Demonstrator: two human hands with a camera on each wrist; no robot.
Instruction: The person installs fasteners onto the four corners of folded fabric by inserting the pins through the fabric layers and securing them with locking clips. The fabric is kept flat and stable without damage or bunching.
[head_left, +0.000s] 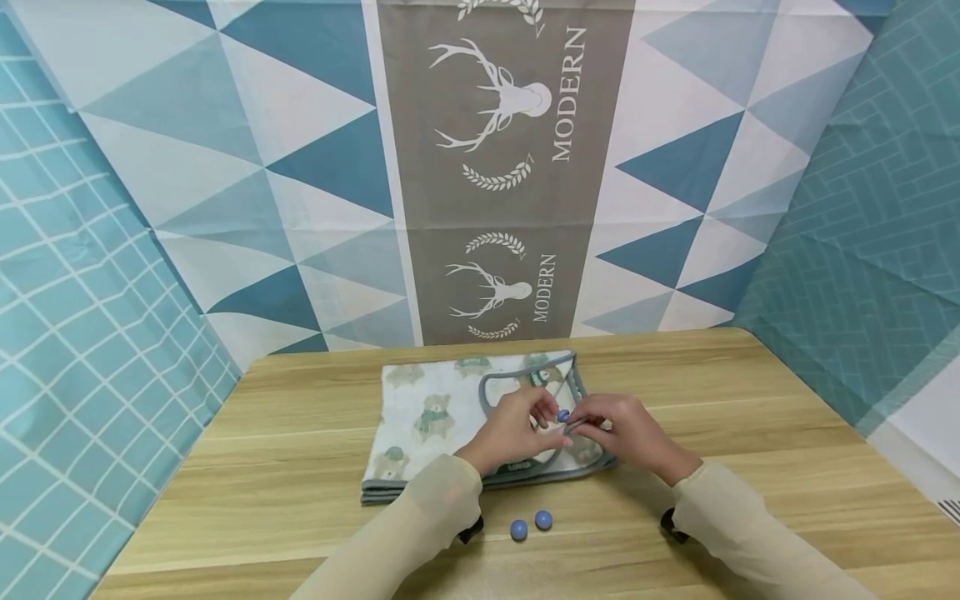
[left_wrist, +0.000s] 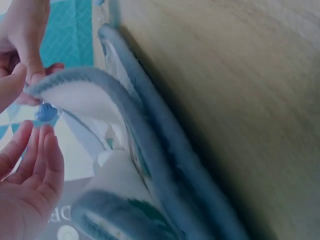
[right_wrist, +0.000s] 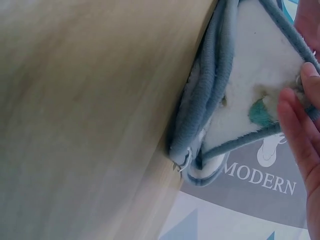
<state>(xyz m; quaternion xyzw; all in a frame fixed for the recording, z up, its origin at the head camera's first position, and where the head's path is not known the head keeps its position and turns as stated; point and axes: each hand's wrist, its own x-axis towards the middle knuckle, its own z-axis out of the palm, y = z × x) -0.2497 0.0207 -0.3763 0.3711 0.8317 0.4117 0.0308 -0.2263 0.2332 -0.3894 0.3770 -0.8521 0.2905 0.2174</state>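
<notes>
A folded white blanket (head_left: 431,417) with a bear print and grey-blue edging lies on the table, one flap lifted. My right hand (head_left: 626,429) pinches the raised corner of the flap (right_wrist: 255,65) between thumb and fingers. At that corner, just under the right fingers, is a small round blue piece (left_wrist: 46,112); how it is attached cannot be made out. My left hand (head_left: 513,429) is close beside it, with a gap between thumb and fingers (left_wrist: 37,160) in the left wrist view. Two blue balls (head_left: 519,530) lie on the table in front of the blanket.
The wooden table (head_left: 300,433) runs out on both sides of the blanket. Patterned cloth with triangles and deer heads (head_left: 495,292) hangs behind its far edge. Tile-patterned cloth (head_left: 90,275) stands at the left. Dark wrist bands (head_left: 471,530) show below the sleeves.
</notes>
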